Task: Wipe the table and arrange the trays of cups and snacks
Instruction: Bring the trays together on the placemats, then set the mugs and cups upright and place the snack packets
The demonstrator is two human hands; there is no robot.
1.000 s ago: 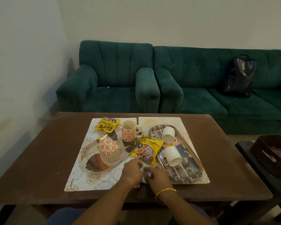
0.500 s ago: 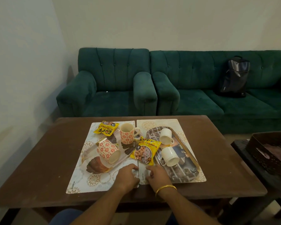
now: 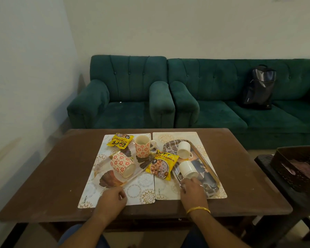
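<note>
Two placemats lie side by side on the brown table [image 3: 64,176]. On the left placemat [image 3: 138,194] a clear leaf-pattern tray [image 3: 107,181] carries one upright orange-flowered mug [image 3: 142,147] and one on its side [image 3: 122,165]. A yellow snack packet [image 3: 120,141] sits at its far end. Another packet [image 3: 161,165] bridges both trays. The metal tray [image 3: 209,174] on the right placemat holds two tipped white cups [image 3: 183,149] [image 3: 188,170]. My left hand [image 3: 113,198], fingers curled, rests by the leaf tray's near corner. My right hand [image 3: 192,190] grips the metal tray's near rim.
A green armchair [image 3: 125,97] and green sofa [image 3: 240,104] stand behind the table, with a black backpack [image 3: 259,88] on the sofa. A dark perforated basket [image 3: 297,165] sits on a low stand at the right. A wall runs along the left.
My hands were together at the seam between the placemats. They have spread apart, the left toward the leaf tray's corner, the right onto the metal tray's near rim.
</note>
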